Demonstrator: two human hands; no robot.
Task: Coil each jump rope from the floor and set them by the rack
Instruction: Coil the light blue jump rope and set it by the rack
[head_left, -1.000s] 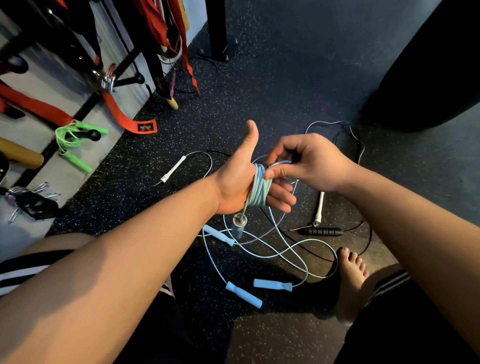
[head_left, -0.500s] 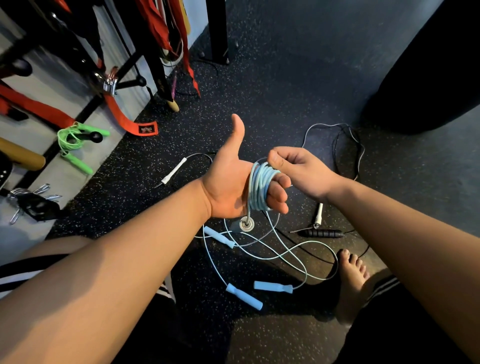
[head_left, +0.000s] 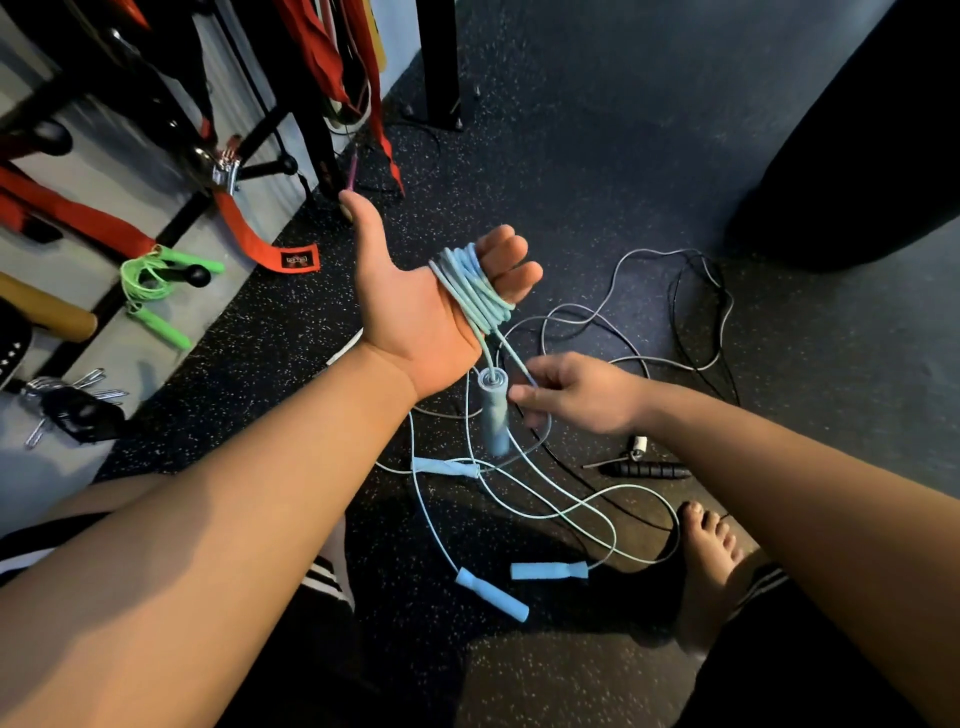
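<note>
A light blue jump rope is wound in a coil (head_left: 472, 286) round the fingers of my left hand (head_left: 410, 312), which is held palm up with the thumb stretched out. One blue handle (head_left: 493, 410) dangles just below that palm. My right hand (head_left: 576, 395) is under the coil and pinches the loose strand beside the hanging handle. More light blue rope (head_left: 571, 509) lies looped on the floor with three blue handles (head_left: 491, 592). A grey rope (head_left: 623, 312) and a black rope with a black handle (head_left: 644, 470) are tangled on the floor to the right.
The rack (head_left: 311, 130) stands at upper left with red straps hanging on it, and a coiled green jump rope (head_left: 150, 280) lies at its base. A dark punching bag (head_left: 857, 156) fills the upper right. My bare foot (head_left: 711, 561) rests near the ropes.
My right hand has dropped from the top of the coil to below my left hand, taking the strand with it. My left hand has lifted and turned palm up.
</note>
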